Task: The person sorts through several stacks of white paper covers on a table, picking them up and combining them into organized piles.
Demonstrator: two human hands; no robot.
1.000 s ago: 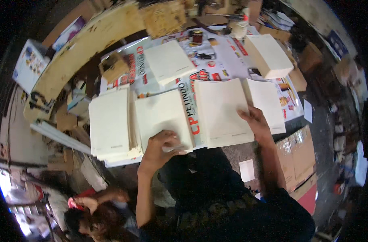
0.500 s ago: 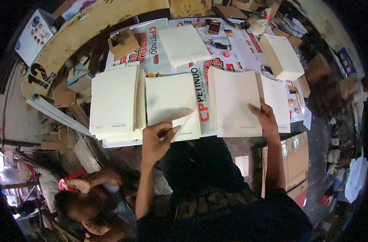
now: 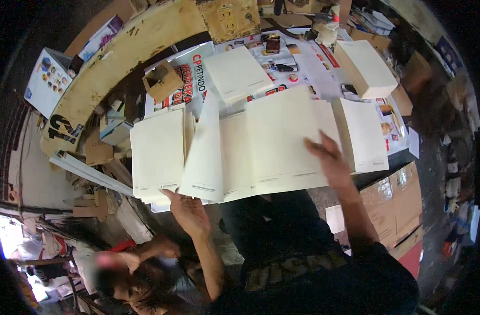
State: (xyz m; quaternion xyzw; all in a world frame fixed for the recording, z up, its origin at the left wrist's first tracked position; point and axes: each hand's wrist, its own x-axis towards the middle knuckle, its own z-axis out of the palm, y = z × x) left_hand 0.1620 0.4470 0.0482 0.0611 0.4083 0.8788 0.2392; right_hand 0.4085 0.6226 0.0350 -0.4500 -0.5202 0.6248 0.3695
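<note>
My left hand (image 3: 190,212) is at the lower edge of a cream paper sheet (image 3: 204,152), pinching it near the corner. That sheet stands curled up beside the left paper stack (image 3: 157,157). My right hand (image 3: 330,160), slightly blurred, hovers over or touches a wide cream sheet (image 3: 282,136) spread across the middle. Its fingers are apart and hold nothing I can see. Further right lies another stack of cream sheets (image 3: 362,134). Part of the middle pile is hidden under the spread sheet.
A printed banner (image 3: 308,79) covers the table. At the back are a flat paper stack (image 3: 237,73), a thick paper block (image 3: 366,68) and an open cardboard box (image 3: 162,81). Cartons (image 3: 392,205) stand at the right, below the table. Another person (image 3: 140,268) is low at the left.
My left hand has moved slightly down, lifting and curling a sheet leftward. My right hand has shifted left off the right stack's edge, and a wide sheet now lies across the middle. The view has shifted.
</note>
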